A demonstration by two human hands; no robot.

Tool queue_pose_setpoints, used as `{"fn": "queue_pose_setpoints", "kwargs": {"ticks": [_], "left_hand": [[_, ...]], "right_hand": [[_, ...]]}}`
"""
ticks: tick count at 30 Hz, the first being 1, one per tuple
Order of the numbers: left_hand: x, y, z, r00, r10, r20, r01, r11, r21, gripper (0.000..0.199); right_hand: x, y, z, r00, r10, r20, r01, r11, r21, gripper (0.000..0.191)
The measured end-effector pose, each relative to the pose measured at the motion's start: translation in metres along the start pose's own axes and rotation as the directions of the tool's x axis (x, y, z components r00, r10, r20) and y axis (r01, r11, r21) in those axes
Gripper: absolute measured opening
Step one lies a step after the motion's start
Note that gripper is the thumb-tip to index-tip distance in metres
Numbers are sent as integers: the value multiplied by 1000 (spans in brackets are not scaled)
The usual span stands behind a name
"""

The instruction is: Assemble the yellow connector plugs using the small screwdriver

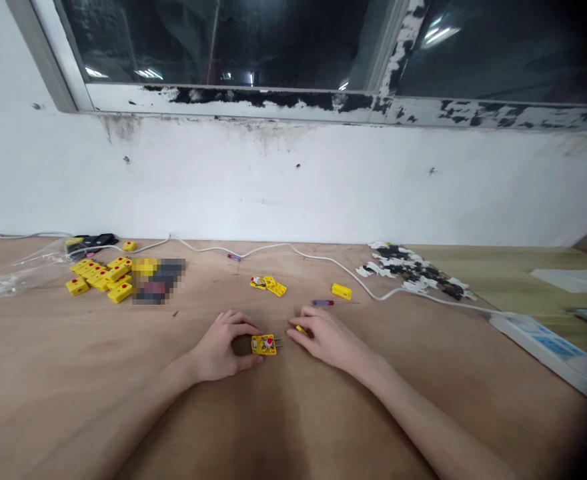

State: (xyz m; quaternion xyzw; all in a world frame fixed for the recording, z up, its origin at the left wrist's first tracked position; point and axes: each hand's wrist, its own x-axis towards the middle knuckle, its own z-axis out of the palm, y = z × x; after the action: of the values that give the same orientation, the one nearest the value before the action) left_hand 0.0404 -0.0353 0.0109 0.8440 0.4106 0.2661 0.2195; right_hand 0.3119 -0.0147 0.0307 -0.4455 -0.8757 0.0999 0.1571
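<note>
yellow connector (264, 345) touches the half-open left grip (218, 347), while the right grip (327, 337) curls over a yellow sliver (301, 329).

Yellow connector (264, 345) in the narrow gap between left hand (218, 347) and right hand (328, 339), white cable (333, 264) beyond.

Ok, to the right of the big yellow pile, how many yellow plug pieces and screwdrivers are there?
Yellow plug pieces: 5
Screwdrivers: 2
Total: 7
</note>
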Motion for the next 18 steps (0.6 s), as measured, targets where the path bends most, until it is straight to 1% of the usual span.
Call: {"fn": "queue_pose_setpoints", "kwargs": {"ticks": [3, 4, 6, 8, 10, 13, 14, 16, 18], "left_hand": [[-1, -1, 0, 1000, -1, -4, 1, 1000, -2, 39], [-1, -1, 0, 1000, 0, -3, 0, 1000, -2, 38], [0, 0, -1, 1000, 3, 0, -3, 1000, -2, 38], [0, 0, -1, 1000, 9, 2, -9, 1000, 1, 39], [0, 0, -1, 1000, 11, -2, -11, 1000, 3, 40], [0, 0, -1, 1000, 7, -4, -7, 1000, 2, 40], [0, 0, -1, 1000, 5, -3, -5, 1000, 0, 40], [0, 1, -1, 1000, 6, 0, -6, 1000, 0, 39], [0, 1, -1, 1000, 7, 1, -7, 1000, -1, 38]], "right_hand": [[-3, -2, -5, 1000, 5, 30, -9, 989, 149, 49], [-5, -1, -7, 1000, 7, 22, -10, 983, 183, 51], [-6, 3, -12, 1000, 25, 1, -25, 981, 191, 43], [-7, 7, -16, 998, 63, 1, -63, 989, 135, 33], [-6, 8, -16, 996, 88, 31, -91, 992, 88, 27], [-4, 5, -13, 994, 80, 79, -87, 992, 93, 21], [-4, 3, -13, 994, 80, 79, -88, 991, 100, 23], [-5, 2, -12, 995, 75, 60, -82, 989, 125, 36], [-6, 4, -12, 999, 23, 48, -32, 982, 184, 49]]}}
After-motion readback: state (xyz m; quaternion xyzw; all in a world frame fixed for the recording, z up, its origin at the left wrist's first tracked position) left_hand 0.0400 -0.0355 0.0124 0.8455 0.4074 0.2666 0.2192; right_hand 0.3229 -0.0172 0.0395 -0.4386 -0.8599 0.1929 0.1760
